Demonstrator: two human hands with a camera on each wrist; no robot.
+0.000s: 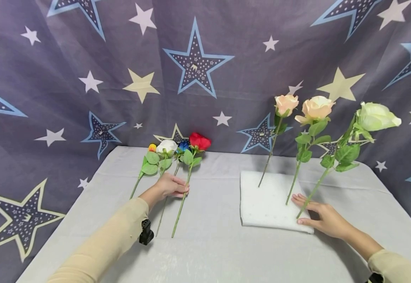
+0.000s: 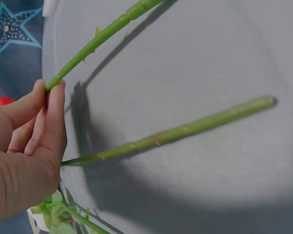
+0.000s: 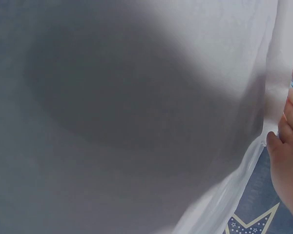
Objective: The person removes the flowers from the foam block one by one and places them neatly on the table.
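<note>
My left hand (image 1: 171,185) pinches the green stem of a red rose (image 1: 200,141) between thumb and fingertips; in the left wrist view the thorny stem (image 2: 107,33) slants up from them. Beneath that hand runs the thin stem of a blue rose (image 1: 183,147). Left of it lie a white rose (image 1: 166,146) and a small orange-yellow bud (image 1: 152,147). On the right, my right hand (image 1: 327,220) rests with extended fingers at the right edge of a white foam block (image 1: 265,208). A pale green rose (image 1: 378,116) stands tilted in the block beside those fingers.
Two peach roses, a smaller one (image 1: 286,104) and a fuller one (image 1: 315,109), also stand in the foam. A grey cloth (image 1: 212,251) covers the table. Behind it hangs a star-patterned curtain (image 1: 248,59).
</note>
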